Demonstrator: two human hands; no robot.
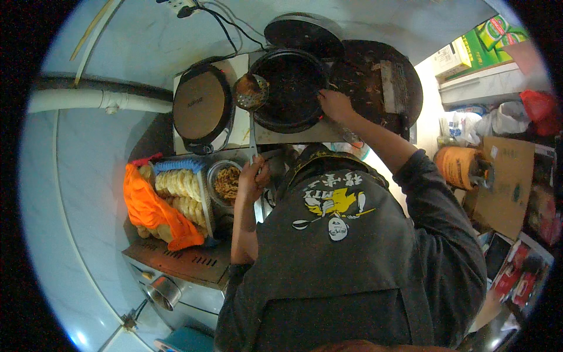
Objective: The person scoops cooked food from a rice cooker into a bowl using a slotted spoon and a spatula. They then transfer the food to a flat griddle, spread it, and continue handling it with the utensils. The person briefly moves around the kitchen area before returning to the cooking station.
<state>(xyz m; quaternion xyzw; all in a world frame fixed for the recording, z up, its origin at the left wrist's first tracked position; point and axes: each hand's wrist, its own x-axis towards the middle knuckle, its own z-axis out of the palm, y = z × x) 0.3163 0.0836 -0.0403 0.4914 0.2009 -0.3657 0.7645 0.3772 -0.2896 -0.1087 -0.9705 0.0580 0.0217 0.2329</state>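
My left hand grips the handle of a perforated metal skimmer. The skimmer's bowl is raised beside the left rim of a round black electric griddle, and a brown patch shows in it. The griddle's dark lid stands tilted up behind. At the griddle's right rim is my right hand, fingers bent; whether they pinch something is too dim to tell. Below the skimmer, close to my left wrist, a round container holds brown shredded food.
A second griddle, lid down, stands left. Pale flat rounds fill a basket partly under an orange cloth. Right lies a round dark board bearing a rectangular grey piece. Cables hang behind. An orange gas cylinder stands right.
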